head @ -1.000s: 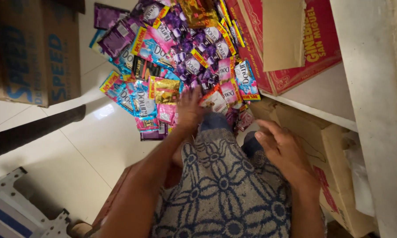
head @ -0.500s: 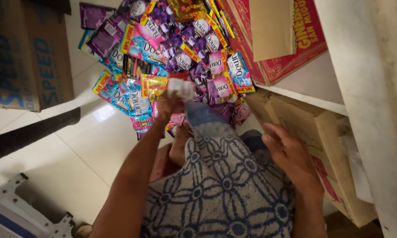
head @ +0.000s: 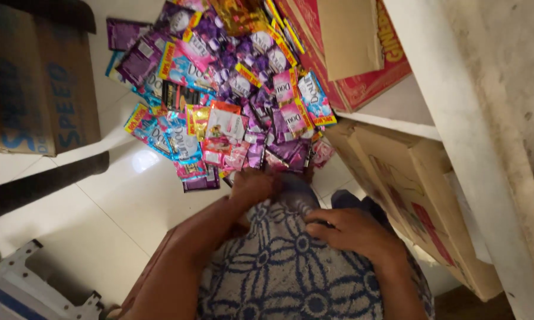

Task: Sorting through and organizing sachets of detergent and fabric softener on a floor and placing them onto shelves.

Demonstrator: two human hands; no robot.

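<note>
We see a glossy white tiled floor (head: 130, 195) w/ plain brown cardboard boxes (head: 415, 195) stacked at right under a red printed carton (head: 361, 83), and a big heap of small purple, pink and blue foil sachets (head: 231, 101) fanned out in front of our knees, prob. so every pack stays in reach. Our left hand (head: 252, 186) sits at the heap's near edge, grip curled, but whether it pinches a sachet we can't tell; right hand (head: 353, 231) rests flat and released on the blue-and-white patterned cloth (head: 290, 272) over our lap. Vs half a sec ago, left hand has come back from the pile toward the lap and no longer holds up a pack.

A shop storeroom: loose sachets (head: 231, 95) heaped beside cardboard cartons (head: 42, 89).
</note>
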